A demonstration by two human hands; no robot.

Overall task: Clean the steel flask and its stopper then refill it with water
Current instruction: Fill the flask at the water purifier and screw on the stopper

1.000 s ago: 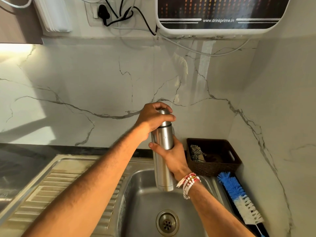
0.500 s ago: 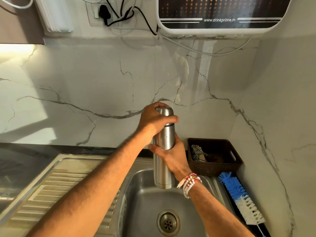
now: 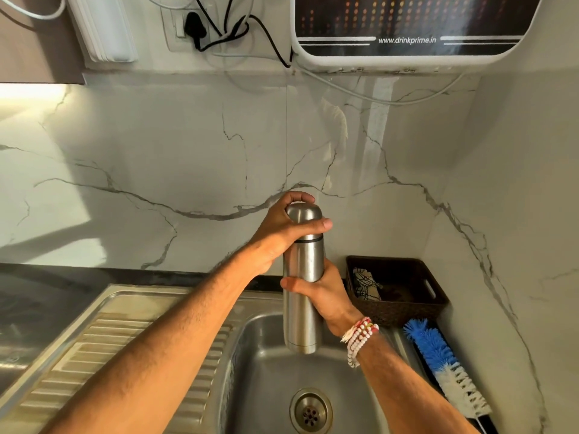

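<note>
Steel sink [image 3: 266, 371] below marble wall: flask [image 3: 302, 308] upright, held over the basin. Right hand [image 3: 327, 296] wraps its body, left hand [image 3: 280, 234] grips the cap [image 3: 304, 220]. Risk: smooth steel slips under twisting, so the flask drops and dents, or leftover water spills.

The flask [image 3: 302, 277] is brushed silver with a thin black ring under its cap. Behind the flask, the wall [image 3: 156, 151] is white marble with grey veins (some thick, some hairline). Right of the flask, the basket [image 3: 404, 311] is dark brown weave, the cloth [image 3: 365, 285] cream with dark checks, the brush [image 3: 432, 349] blue, then white. Below the flask, the sink [image 3: 260, 371] is dull grey; the bracelet [image 3: 360, 338] is white beads with red and yellow.
</note>
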